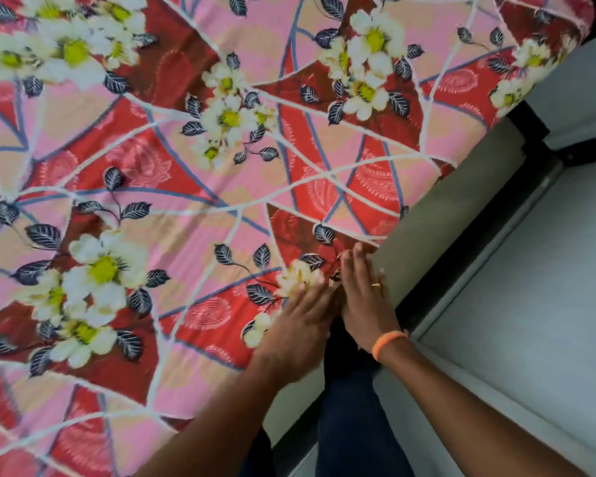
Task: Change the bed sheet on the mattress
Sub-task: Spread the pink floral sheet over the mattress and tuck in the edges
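We look down on a floral bed sheet (193, 187) spread over the mattress (461, 215), covering most of the view from 7 o'clock round to 1 o'clock. The sheet is red and pink with white and blue lines, white flowers with yellow centres and dark blue leaves. Its loose edge runs diagonally from about 6 o'clock up toward 2 o'clock, and beyond that edge a bare grey-green strip of mattress shows.

Both hands sit together at about 5 o'clock, right at the sheet's edge. Our left hand (300, 315) lies flat on the fabric with its fingers straight and close together, pressing on a white flower. Our right hand (365, 290) is just beside it at its 3 o'clock, touching it, fingers straight and laid along the sheet's border where fabric meets bare mattress. The fingertips of both hands are blurred, so we cannot tell whether any fabric is nipped between them. The right hand wears a gold ring (376, 285) and an orange wristband (387, 342).

Below the hands, at 6 o'clock, a leg in dark blue trousers (351, 418) stands against the bed. At 3 to 5 o'clock lies a pale grey floor (530, 304) with a dark bed frame (468, 270) edge along the mattress.

We can read no writing or labels.
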Demonstrator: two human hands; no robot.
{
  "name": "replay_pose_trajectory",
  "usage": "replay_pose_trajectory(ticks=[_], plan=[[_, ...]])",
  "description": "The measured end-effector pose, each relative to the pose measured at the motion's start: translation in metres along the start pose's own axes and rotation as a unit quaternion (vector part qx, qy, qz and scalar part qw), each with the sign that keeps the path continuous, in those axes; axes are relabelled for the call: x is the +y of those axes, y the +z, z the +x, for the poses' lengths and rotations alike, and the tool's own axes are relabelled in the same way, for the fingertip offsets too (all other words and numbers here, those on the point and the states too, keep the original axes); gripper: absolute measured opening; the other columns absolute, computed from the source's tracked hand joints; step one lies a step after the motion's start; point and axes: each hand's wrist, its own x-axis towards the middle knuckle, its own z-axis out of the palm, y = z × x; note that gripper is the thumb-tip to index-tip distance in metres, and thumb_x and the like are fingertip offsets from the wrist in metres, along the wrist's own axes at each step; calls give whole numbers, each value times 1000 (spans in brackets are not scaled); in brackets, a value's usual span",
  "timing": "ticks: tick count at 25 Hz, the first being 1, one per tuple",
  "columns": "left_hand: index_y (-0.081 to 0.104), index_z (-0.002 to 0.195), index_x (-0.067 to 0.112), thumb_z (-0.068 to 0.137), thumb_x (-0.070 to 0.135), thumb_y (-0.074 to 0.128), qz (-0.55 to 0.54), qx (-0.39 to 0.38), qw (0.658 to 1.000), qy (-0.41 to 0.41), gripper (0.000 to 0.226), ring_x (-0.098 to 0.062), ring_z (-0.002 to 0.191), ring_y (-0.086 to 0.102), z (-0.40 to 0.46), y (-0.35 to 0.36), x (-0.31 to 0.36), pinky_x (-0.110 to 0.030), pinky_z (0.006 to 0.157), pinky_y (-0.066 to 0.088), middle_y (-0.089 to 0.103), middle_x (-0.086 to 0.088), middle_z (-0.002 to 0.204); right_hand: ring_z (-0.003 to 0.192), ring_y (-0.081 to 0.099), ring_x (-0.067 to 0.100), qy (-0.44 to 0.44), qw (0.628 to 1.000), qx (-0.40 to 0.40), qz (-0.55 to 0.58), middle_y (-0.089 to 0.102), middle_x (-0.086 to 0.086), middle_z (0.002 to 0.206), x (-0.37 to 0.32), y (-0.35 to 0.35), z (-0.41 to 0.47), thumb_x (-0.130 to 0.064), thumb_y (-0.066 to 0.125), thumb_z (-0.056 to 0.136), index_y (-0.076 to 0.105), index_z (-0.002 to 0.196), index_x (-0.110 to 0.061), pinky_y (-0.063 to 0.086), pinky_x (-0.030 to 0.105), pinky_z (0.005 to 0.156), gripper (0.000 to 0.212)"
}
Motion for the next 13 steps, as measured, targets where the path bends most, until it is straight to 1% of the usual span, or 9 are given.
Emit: replay_pose_trajectory(ticks=[1, 2, 3, 4, 5, 7, 9, 10, 13], plan=[[60, 129, 6, 89, 17, 43, -52, -6, 998, 35, 45, -29, 124, 57, -11, -6, -2, -48, 102, 44, 60, -11, 134, 145, 28, 35, 63, 997, 15, 36, 21, 16, 160, -10, -6, -7, -23, 43, 88, 27, 153, -9, 33, 58, 111, 69], [68, 107, 8, 88, 13, 48, -101, 13, 994, 36, 28, -28, 94, 69, -19, -13, -7, -45, 78, 56, 71, -8, 107, 136, 41, 35, 122, 986, 62, 94, 40, 16, 150, -20, -14, -6, -24, 41, 85, 48, 141, -7, 39, 57, 106, 59], [67, 95, 9, 89, 13, 50, -137, 56, 989, 7, 18, -27, 73, 67, -22, -22, -15, -42, 60, 56, 70, -7, 90, 126, 51, 33, 162, 966, 128, 153, 54, 14, 136, -33, -24, -1, -24, 38, 83, 61, 125, -6, 45, 53, 99, 51], [66, 94, 9, 90, 14, 48, -151, 113, 982, -30, 18, -28, 70, 65, -22, -34, -26, -40, 55, 54, 68, -7, 88, 119, 55, 31, 172, 949, 181, 191, 59, 12, 127, -46, -34, 11, -23, 40, 82, 65, 115, -6, 47, 50, 94, 45], [66, 99, 8, 91, 15, 46, -133, 171, 974, -66, 22, -30, 77, 65, -20, -43, -43, -40, 62, 53, 68, -9, 94, 119, 54, 29, 155, 943, 211, 204, 58, 11, 127, -62, -40, 29, -21, 44, 84, 64, 115, -7, 47, 47, 94, 40], [62, 117, 2, 94, 14, 45, -29, 247, 961, -126, 31, -36, 105, 61, -9, -49, -90, -43, 89, 47, 64, -16, 117, 134, 42, 30, 95, 956, 201, 191, 47, 14, 144, -102, -39, 69, -24, 50, 92, 55, 131, -6, 36, 42, 105, 43], [46, 140, -1, 98, 19, 40, 59, 230, 952, -194, 47, -39, 136, 40, -2, -46, -123, -48, 112, 30, 45, -23, 145, 147, 23, 29, 55, 979, 149, 126, 26, 14, 159, -135, -19, 87, -36, 40, 100, 37, 149, -10, 20, 45, 118, 56], [35, 147, -1, 99, 25, 37, 68, 202, 952, -218, 54, -40, 144, 27, -2, -39, -126, -50, 118, 21, 32, -24, 154, 150, 16, 27, 61, 985, 133, 90, 20, 12, 162, -141, -7, 85, -42, 32, 102, 29, 153, -12, 14, 49, 120, 60], [21, 152, -2, 99, 38, 33, 57, 140, 958, -244, 68, -39, 150, 7, -11, -16, -87, -52, 121, 8, 14, -25, 160, 151, 9, 24, 135, 981, 125, 63, 12, 8, 164, -114, 24, 42, -54, 21, 100, 19, 156, -14, 9, 45, 122, 69]])
